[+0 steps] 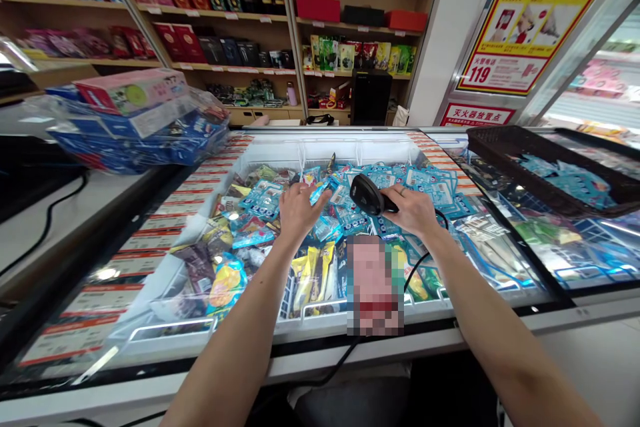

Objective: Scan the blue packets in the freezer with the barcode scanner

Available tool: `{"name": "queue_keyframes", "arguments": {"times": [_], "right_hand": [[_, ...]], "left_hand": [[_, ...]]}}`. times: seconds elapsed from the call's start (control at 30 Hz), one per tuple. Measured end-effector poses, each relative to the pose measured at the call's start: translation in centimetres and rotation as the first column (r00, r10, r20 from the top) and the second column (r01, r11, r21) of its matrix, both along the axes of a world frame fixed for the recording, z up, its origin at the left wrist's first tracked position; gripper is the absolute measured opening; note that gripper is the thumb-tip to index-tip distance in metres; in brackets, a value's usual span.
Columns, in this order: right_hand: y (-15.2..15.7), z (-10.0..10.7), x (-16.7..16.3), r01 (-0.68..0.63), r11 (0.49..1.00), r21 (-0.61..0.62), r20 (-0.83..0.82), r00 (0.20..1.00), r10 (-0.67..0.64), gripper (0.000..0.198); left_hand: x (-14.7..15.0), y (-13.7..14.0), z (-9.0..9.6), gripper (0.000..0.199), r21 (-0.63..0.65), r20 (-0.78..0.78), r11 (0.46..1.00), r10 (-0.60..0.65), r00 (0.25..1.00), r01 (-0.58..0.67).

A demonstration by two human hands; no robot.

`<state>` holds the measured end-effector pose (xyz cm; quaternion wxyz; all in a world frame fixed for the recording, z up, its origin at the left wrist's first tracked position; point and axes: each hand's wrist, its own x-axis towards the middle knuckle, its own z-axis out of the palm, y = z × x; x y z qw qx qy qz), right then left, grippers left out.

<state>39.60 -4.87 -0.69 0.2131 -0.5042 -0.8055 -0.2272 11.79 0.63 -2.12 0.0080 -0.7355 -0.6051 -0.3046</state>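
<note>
Right grip (pixel 414 209) wrapped round your black handheld barcode scanner (pixel 367 195), over the glass-topped freezer (pixel 430 345) — left grip (pixel 299 213) right at a blue packet (pixel 329 183), though whether you're pinching it, I can't tell.

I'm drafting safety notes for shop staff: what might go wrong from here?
The thin black cable beside the right hand might snag and tug at the black plastic handheld scanner in that hand. With so many similar flat blue packets crowded together, the scanner could also pick up the wrong one.
</note>
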Motion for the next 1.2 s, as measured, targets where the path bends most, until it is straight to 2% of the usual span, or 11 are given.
{"name": "queue_keyframes", "arguments": {"times": [0.13,0.4,0.53,0.63,0.73,0.83,0.9,0.93,1.1,1.2], "right_hand": [[0.0,0.1,0.0,0.009,1.0,-0.012,0.001,1.0,-0.009,0.036],[-0.1,0.2,0.0,0.015,1.0,-0.008,-0.006,1.0,-0.015,0.036],[-0.1,0.3,0.3,0.025,1.0,0.011,-0.016,1.0,-0.025,0.035],[-0.1,0.4,0.4,0.038,0.999,0.024,-0.019,0.999,-0.038,0.033],[-0.1,0.4,0.4,0.038,0.999,0.03,-0.018,0.999,-0.037,0.034],[-0.1,0.3,0.3,0.029,0.999,0.036,-0.019,0.999,-0.029,0.033],[-0.1,0.3,0.3,0.025,0.999,0.037,-0.022,0.999,-0.024,0.033],[-0.1,0.2,0.3,0.022,0.999,0.036,-0.023,1.0,-0.022,0.033],[-0.1,0.2,0.2,0.005,1.0,0.012,-0.013,1.0,-0.005,0.035],[-0.2,0.2,0.1,-0.01,1.0,-0.008,-0.003,1.0,0.01,0.036]], "left_hand": [[2.0,-0.3,-0.5,0.066,-0.101,-0.018,0.995,-0.023,1.0,0.022],[2.4,-0.6,-1.0,0.065,-0.09,-0.039,0.994,-0.069,0.997,0.065],[2.0,-0.1,-1.0,0.059,-0.115,0.044,0.991,-0.064,0.997,0.069],[1.6,0.5,-1.1,0.061,-0.121,0.173,0.99,-0.052,0.984,0.074],[1.2,1.2,-1.6,0.059,-0.096,0.395,0.989,-0.069,0.916,0.116],[0.9,1.7,-2.1,0.054,-0.024,0.63,0.972,-0.165,0.759,0.232],[0.7,2.0,-2.2,0.049,0.027,0.711,0.965,-0.201,0.674,0.259],[0.6,2.1,-2.2,0.048,0.048,0.726,0.968,-0.203,0.657,0.246],[-0.2,2.3,-1.6,0.05,0.133,0.693,0.983,-0.184,0.698,0.126],[-0.8,2.2,-1.1,0.043,0.183,0.689,0.98,-0.181,0.702,0.073]]}}
